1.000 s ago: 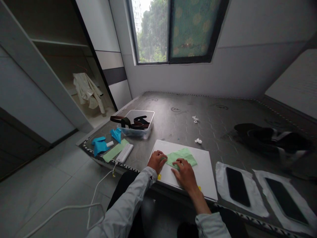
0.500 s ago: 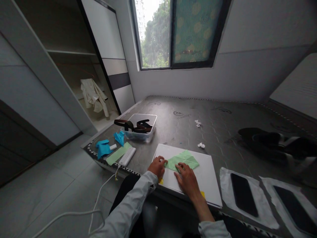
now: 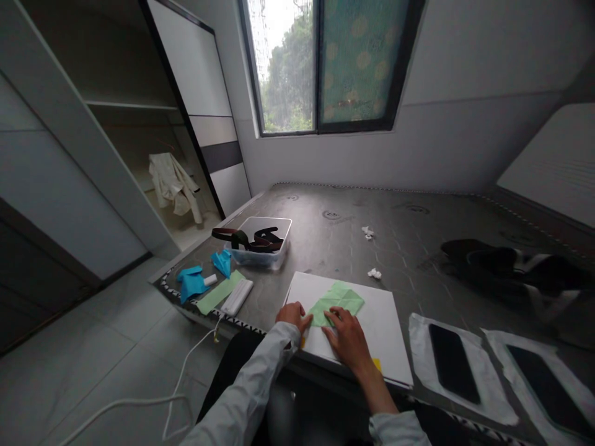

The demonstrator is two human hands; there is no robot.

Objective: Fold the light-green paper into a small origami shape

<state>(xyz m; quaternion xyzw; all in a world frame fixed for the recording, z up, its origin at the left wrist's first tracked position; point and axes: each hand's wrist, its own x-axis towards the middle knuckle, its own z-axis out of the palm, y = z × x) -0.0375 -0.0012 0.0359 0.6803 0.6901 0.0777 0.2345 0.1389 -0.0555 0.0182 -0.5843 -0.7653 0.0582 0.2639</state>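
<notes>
A sheet of light green paper, creased and folded to a pointed shape, lies on a flat white box in front of me. My left hand is closed at the paper's lower left corner, thumb against its edge. Curled over the near edge is my right hand, its thumb and fingertips pinching the paper there. Parts of the near edge are hidden by my fingers. Yellow patches show on the box's near side.
Left of the box lie a white power strip, a green paper strip and folded blue paper. Behind them stands a clear bin with dark belts. Crumpled white scraps lie beyond the box; two phones rest at right.
My left thumb has shifted slightly along the paper's corner, and the right hand stays at the near edge. The paper has turned a little. The whole view has shifted slightly.
</notes>
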